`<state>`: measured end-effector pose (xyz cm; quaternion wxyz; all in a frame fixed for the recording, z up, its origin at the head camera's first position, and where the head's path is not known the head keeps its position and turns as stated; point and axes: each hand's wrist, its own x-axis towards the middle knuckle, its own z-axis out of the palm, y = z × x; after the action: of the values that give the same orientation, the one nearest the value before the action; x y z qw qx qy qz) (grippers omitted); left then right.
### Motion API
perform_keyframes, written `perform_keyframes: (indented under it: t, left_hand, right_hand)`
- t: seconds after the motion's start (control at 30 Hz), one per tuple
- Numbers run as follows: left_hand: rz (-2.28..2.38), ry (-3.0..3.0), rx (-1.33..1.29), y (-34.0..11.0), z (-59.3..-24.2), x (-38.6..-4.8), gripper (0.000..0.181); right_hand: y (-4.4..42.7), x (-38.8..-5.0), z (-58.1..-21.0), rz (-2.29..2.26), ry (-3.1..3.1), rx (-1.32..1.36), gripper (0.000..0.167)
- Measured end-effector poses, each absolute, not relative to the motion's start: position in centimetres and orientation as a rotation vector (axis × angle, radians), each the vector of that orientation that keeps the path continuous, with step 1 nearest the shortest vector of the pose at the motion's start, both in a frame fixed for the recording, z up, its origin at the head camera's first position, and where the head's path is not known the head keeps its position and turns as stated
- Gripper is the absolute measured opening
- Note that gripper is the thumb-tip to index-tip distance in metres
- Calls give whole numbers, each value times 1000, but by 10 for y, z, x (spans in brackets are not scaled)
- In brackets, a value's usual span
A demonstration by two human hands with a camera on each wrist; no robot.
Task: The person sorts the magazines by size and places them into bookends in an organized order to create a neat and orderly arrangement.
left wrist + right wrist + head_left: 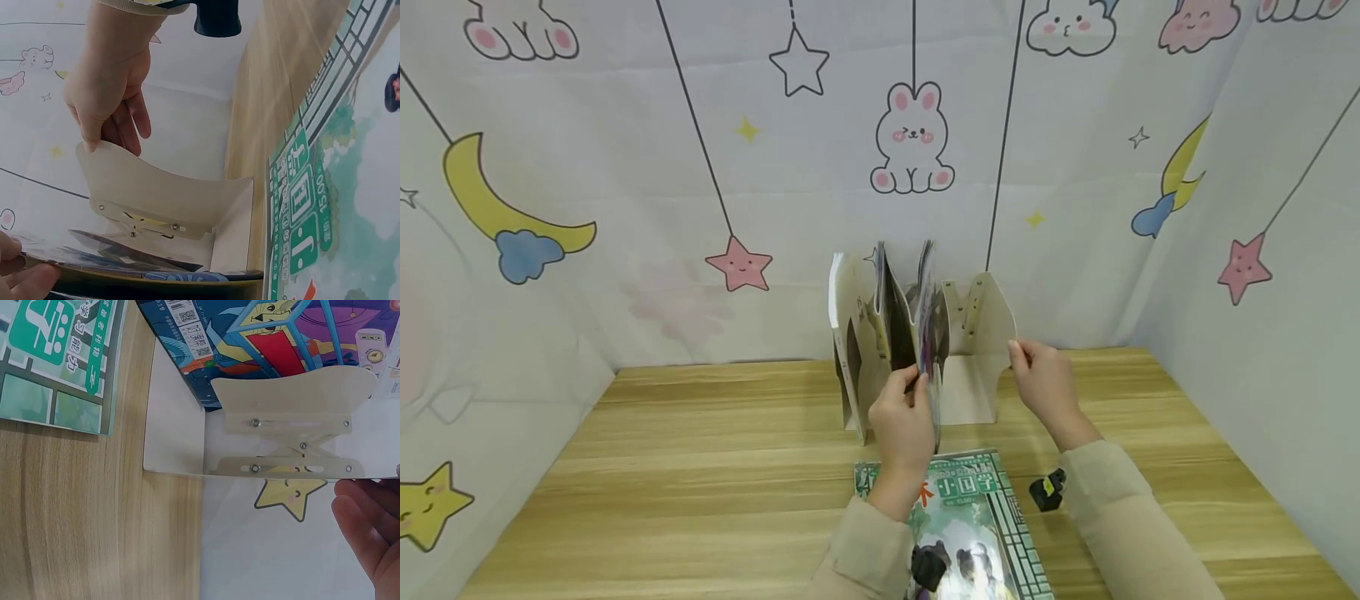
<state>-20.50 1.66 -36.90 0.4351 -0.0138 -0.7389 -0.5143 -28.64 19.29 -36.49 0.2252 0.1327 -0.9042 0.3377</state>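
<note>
A cream metal expandable book rack (967,396) stands at the back of the table, with several thin magazines (923,333) upright between its dividers. My left hand (904,425) pinches the front edge of one upright magazine between thumb and fingers. At the rack's right end panel, my right hand (1048,387) grips the outer edge by thumb and fingertips. The right wrist view shows a colourful blue magazine cover (234,359) behind a divider, and the rack's riveted folding links (303,445). Most of the left palm lies outside the left wrist view.
A green-and-white magazine (970,521) lies flat on the wood-grain table (700,475) in front of the rack, partly under my left forearm. Behind stands a white cloth backdrop (820,208) with cartoon prints. Small black devices (928,567) sit at both wrists.
</note>
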Motion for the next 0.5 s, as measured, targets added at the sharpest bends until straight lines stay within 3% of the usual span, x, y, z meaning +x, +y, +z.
perform_keyframes:
  t: [0.5]
  left_hand:
    - [-870, -1938, -95, 6, -373, -203, 15]
  right_hand:
    - [193, -286, -366, 934, -2481, 387, 27]
